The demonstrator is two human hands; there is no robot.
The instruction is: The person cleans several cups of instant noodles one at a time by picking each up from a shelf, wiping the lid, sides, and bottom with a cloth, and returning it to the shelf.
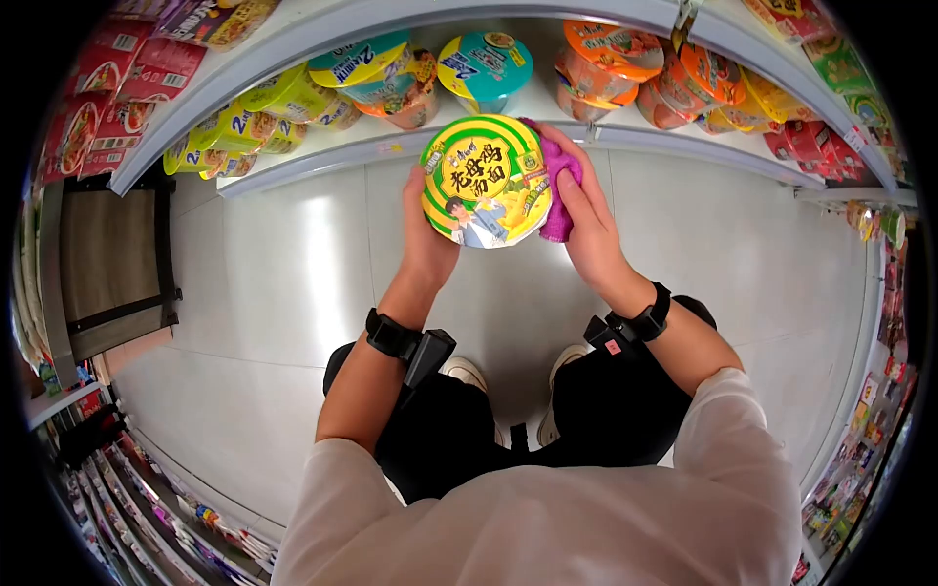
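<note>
"Where's the instant-noodle bowl (486,181)?"

"Frame's upper centre, fingers of the left hand (428,234) gripping its left side!"

"And the right hand (592,230)?"

"Clasping a purple cloth (557,200) against its right, likely steadying it!"

1. The noodle bowl (464,161) is held above the floor (293,259), between the left grip (427,230) and the right grip (593,230).
2. A cloth (559,190) lies against the bowl's right side, under the right grip.
3. Beyond the bowl runs a low shelf (313,163), carrying a centre cup (486,70) straight ahead of the bowl, left cups (363,63) ahead-left of it and right cups (608,61) ahead-right.
4. On the bowl's near side, shoes (463,370) stand on the floor.
5. Packets (217,521) sit well behind-left of the bowl, and shelved goods (865,415) behind-right.
</note>
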